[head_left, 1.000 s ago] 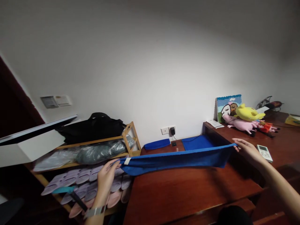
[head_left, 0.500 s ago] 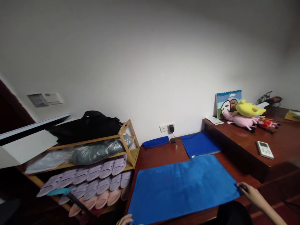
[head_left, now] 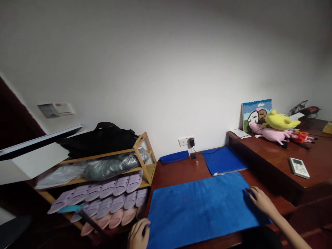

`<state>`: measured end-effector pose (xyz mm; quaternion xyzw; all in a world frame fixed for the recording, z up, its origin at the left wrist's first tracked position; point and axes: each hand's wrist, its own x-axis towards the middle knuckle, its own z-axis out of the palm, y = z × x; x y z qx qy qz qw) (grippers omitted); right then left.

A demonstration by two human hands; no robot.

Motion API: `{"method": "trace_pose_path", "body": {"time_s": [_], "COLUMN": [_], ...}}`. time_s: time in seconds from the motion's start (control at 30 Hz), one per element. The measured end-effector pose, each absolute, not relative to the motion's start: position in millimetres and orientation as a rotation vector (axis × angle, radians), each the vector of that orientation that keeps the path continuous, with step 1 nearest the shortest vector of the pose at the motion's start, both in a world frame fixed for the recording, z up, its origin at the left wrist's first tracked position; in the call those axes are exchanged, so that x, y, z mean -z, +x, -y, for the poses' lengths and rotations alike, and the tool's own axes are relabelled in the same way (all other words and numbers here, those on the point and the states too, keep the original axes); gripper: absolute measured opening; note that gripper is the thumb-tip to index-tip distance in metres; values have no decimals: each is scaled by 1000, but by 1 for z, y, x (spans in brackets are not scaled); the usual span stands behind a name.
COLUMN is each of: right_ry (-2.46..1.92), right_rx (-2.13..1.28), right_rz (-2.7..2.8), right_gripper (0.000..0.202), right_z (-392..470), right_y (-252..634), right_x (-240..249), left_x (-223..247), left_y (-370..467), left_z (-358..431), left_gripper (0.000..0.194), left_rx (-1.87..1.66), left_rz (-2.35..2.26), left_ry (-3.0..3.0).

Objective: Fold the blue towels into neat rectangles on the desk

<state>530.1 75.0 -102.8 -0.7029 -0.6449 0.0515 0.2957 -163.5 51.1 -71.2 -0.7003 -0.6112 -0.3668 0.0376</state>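
Observation:
A bright blue cloth (head_left: 202,211) lies spread flat over the front of the reddish-brown wooden desk (head_left: 176,171). At its left edge is my left hand (head_left: 139,234), fingers curved and a gap showing by the thumb; I make out nothing held. My right hand (head_left: 260,200) rests at the right part of the cloth, fingers stretched out over it and holding nothing. Behind the spread cloth lies a darker blue folded cloth (head_left: 224,160). A narrow folded blue cloth (head_left: 175,157) sits along the wall to its left.
On the raised desk section at right are plush toys (head_left: 281,121), a dog picture (head_left: 256,114) and a white remote-like device (head_left: 299,168). A plug (head_left: 191,141) with a cable sits in the wall socket. To the left stands a wooden rack (head_left: 149,169) with slippers (head_left: 120,186) and a black bag (head_left: 103,140).
My right hand has moved from the cloth's right corner, inward and away from me, its fingers now spread on the cloth. My left hand has risen farther into view along the left edge.

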Motion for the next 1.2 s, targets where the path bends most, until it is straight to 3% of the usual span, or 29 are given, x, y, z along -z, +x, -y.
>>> {"method": "trace_pose_path", "body": {"time_s": [0.13,0.3,0.5,0.7,0.9,1.03,1.2], "right_ry": [-2005,-2091,-2088,-1724,-1579,-1696,-2039], "right_rx": [-129,-107,-1,-114,-464,-442,-289], "right_rz": [1784,1801,1775,2013,2239,2234,2162], "right_gripper": [67,69,56,56,67,69,69], "right_z": [-115,-120,-116,-153,-177,-178,-176], "right_y": [494,494,495,358,222,238,348], "right_x": [104,135,127,84,83,92,104], "left_x": [54,67,87,87,99,106,107], "left_y": [-124,-110,-120,-115,-113,-121,-122], "left_z": [-107,-147,-149,-159,-177,-178,-178], "left_gripper": [41,58,60,51,58,59,60], "left_rx": [881,438,278,412,267,247,270], "left_rz": [1895,2044,2101,1961,2108,2129,2129], "left_ry": [-2283,-2334,-2291,-2235,-2252,-2245,-2231]}}
